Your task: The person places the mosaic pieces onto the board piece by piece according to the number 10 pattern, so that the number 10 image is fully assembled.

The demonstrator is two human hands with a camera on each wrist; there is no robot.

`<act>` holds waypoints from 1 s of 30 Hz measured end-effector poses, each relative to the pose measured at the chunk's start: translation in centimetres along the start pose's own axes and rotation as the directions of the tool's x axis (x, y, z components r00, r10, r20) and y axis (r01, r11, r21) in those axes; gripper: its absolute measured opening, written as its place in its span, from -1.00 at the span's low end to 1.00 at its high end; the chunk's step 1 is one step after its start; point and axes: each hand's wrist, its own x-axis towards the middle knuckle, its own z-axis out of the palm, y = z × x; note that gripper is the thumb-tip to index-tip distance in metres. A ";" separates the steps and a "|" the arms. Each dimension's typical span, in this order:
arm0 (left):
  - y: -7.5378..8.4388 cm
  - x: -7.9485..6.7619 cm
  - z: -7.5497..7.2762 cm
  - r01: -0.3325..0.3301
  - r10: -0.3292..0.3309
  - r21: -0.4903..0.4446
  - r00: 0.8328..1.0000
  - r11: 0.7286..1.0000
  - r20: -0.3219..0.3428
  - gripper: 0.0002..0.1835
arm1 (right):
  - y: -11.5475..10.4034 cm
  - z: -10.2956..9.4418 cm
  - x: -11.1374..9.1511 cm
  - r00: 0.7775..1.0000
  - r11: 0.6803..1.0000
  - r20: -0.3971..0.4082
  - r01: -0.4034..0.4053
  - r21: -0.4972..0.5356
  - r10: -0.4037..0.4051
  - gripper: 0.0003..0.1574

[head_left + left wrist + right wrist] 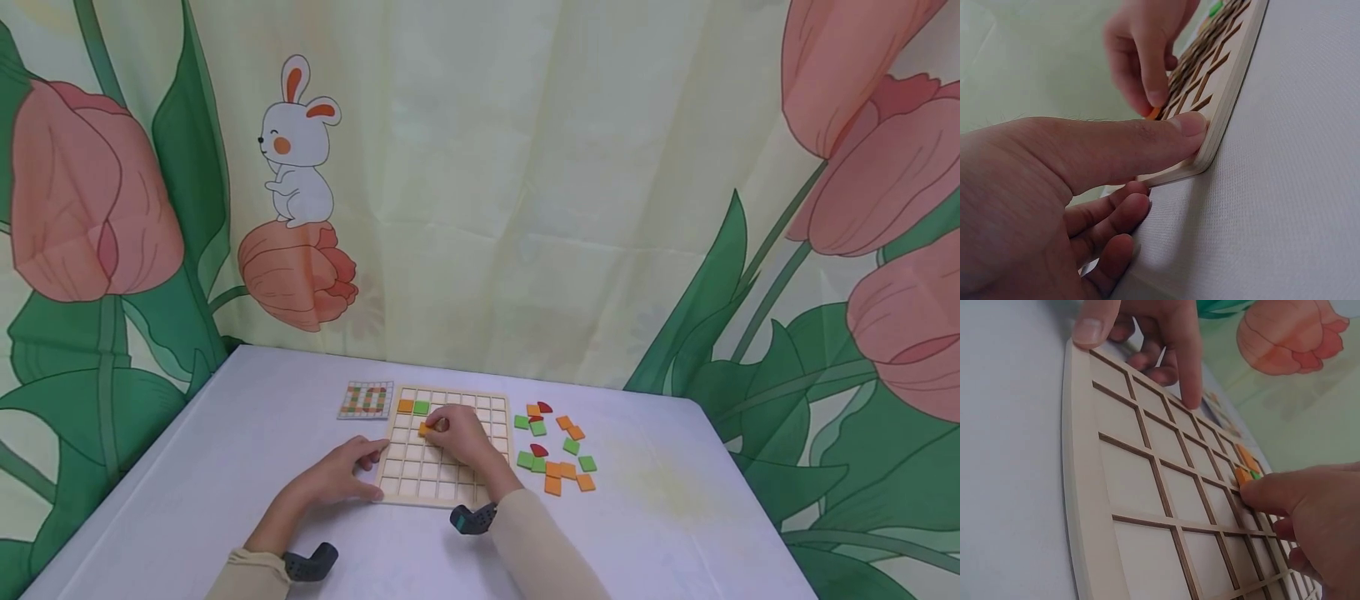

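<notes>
A wooden grid board [412,487] lies on the table, with an orange tile [405,407] and a green tile [422,407] in its upper left cells. My right hand [459,433] pinches another orange square tile [1244,476] between thumb and fingertips over a cell below the green one. At the board's left side, my left hand [333,473] rests its thumb on the near left corner and its index finger farther up the edge. In the left wrist view, the other fingers [1113,212] of that hand hang loosely bent beside the board.
A small pattern card [365,400] with coloured squares lies left of the board's far corner. Several loose orange tiles [552,485], green tiles [587,463] and red rounded pieces [539,451] are scattered to its right. A printed curtain [480,208] hangs behind the table.
</notes>
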 end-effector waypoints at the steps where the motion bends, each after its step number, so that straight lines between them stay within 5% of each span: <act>1: 0.0 -0.1 0.0 0.000 0.000 -0.002 1.000 1.000 0.001 -0.09 | -0.1 0.0 0.1 1.000 1.000 0.001 0.013 -0.008 -0.013 -0.85; 6: 0.1 -0.3 -0.1 -0.014 0.014 -0.006 1.000 1.000 0.002 -0.09 | -0.2 0.2 0.7 0.997 0.996 0.001 0.076 -0.046 -0.076 -0.87; 14: 0.2 -0.3 0.1 -0.014 0.014 -0.008 1.000 1.000 0.003 -0.10 | -1.1 0.5 1.6 0.999 0.993 -0.001 -0.046 -0.108 0.046 -0.93; 30: 0.0 -0.3 0.1 -0.002 0.002 -0.012 1.000 1.000 -0.003 -0.09 | -1.3 1.0 1.9 0.999 0.981 -0.036 -0.006 -0.192 -0.001 -0.91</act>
